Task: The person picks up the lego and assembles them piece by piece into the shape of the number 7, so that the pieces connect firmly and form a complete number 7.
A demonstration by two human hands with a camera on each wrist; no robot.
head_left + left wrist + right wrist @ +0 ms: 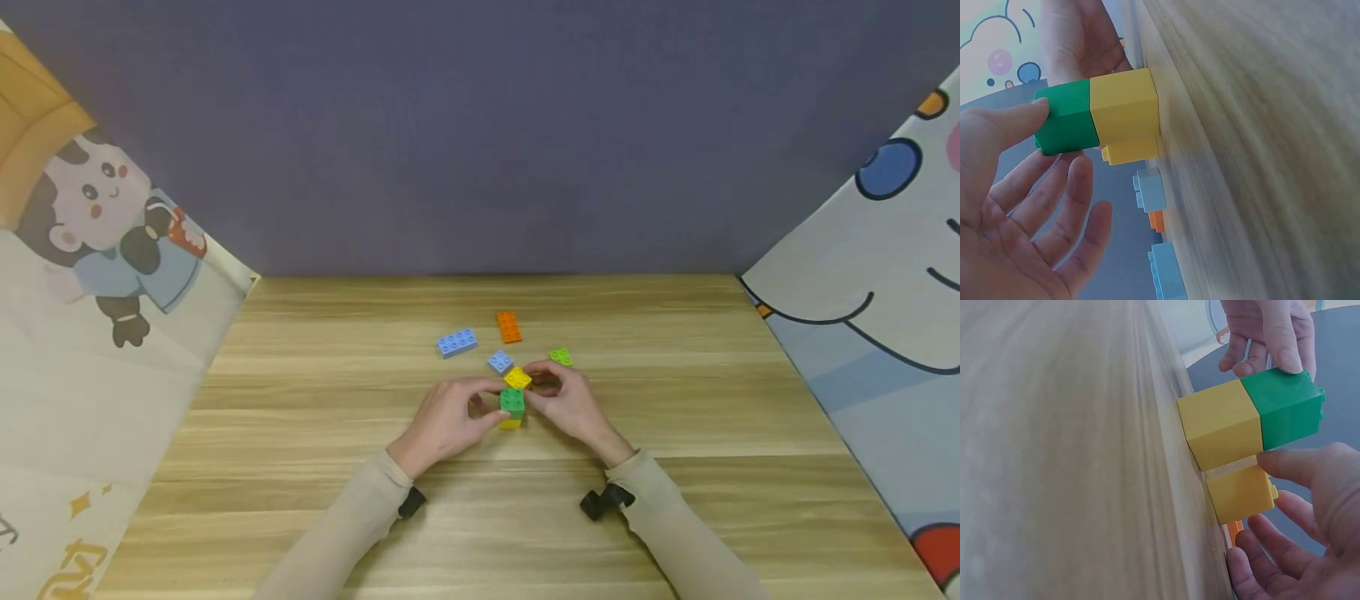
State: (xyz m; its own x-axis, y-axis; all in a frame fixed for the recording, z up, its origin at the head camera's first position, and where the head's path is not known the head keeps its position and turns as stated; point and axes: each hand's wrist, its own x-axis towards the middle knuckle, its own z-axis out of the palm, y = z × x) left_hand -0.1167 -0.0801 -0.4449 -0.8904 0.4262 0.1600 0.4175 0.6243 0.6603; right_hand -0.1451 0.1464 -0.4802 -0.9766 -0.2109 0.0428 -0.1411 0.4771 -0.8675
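Centrally, left hand point(444, 418) pinching green block point(512, 402), right hand point(572, 407) pinching yellow block point(517, 378), lettering point(75, 569) unreadable

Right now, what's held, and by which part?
Left hand pinches the green block by its sides. Right hand is at the far yellow block; whether gripping, can't tell.
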